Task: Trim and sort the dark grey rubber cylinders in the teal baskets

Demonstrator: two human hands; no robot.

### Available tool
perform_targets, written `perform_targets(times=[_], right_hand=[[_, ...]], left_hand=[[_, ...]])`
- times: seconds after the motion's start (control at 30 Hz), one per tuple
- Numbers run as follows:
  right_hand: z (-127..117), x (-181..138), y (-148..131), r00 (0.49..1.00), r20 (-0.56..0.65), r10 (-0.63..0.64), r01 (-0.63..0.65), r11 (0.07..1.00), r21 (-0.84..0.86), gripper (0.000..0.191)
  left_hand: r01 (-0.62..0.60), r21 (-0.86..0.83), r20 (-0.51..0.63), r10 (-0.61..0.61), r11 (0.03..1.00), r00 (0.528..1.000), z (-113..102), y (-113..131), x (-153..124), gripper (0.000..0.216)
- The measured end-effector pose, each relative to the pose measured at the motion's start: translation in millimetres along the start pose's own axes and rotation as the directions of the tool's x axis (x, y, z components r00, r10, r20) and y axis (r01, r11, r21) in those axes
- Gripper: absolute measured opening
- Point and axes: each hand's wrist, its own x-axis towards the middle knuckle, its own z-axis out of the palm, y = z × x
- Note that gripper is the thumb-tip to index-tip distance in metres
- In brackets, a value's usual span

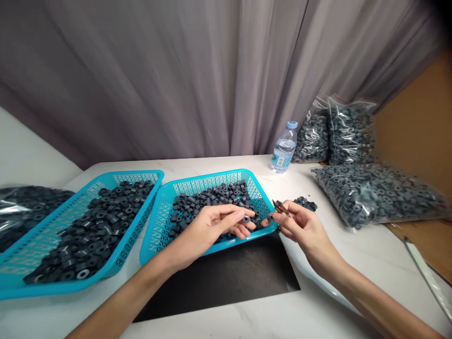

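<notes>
My left hand is over the front of the middle blue basket, pinching a small dark ring-shaped piece between thumb and fingertips. At the basket's right corner, my right hand is closed around a small dark tool with two pointed tips; whether it is tweezers or snips I cannot tell. Another dark ring piece shows at my right fingertips. Many similar short, thick rings lie heaped in the basket below my hands.
A second blue basket of rings stands left. A black mat lies in front. Loose rings lie beyond my right hand. A water bottle and filled plastic bags stand at right; another bag is far left.
</notes>
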Motion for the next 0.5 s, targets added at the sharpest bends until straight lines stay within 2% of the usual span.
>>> perform_targets(times=[0.17, 0.5], right_hand=[[-0.2, 1.1, 0.9, 0.999, -0.024, -0.035, 0.034, 0.999, -0.023, 0.032], [-3.7, 2.8, 5.5, 0.997, -0.002, -0.081, 0.081, 0.995, -0.055, 0.031]], left_hand=[[0.027, -0.048, -0.006, -0.027, 0.998, 1.000, -0.4, -0.5, 0.4, 0.037], [-0.021, 0.043, -0.029, 0.022, 0.999, 0.999, 0.1, -2.4, -3.3, 0.029]])
